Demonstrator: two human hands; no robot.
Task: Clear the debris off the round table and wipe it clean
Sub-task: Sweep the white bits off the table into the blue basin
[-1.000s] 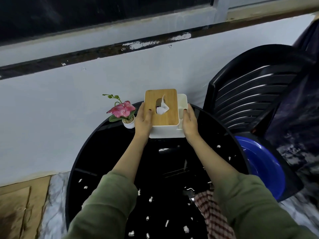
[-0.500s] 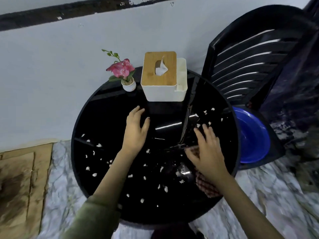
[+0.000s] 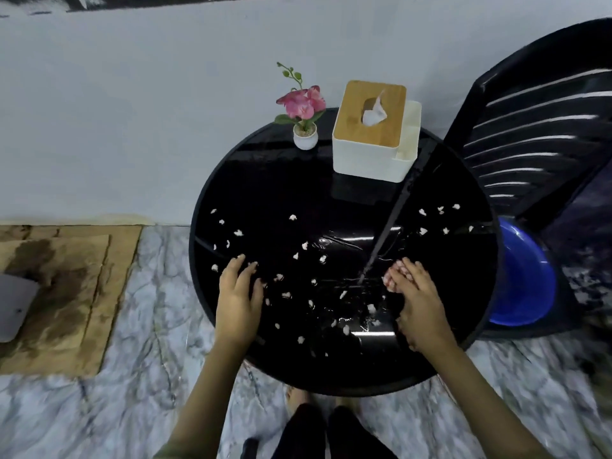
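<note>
Scraps of white paper litter round black counter; left hand, fingers spread, among them; right hand lies flat on checked cloth; tissue box at far edge.

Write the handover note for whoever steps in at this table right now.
Left hand: fingers relaxed, touching the round table among the paper scraps.
Right hand: lies flat on the checked cloth, which peeks out past its fingertips.
Tissue box and flower pot stand at the table's far edge.
Done: nothing cleared yet; scraps lie all over the top.
Left: gather the scraps, then wipe.
</note>
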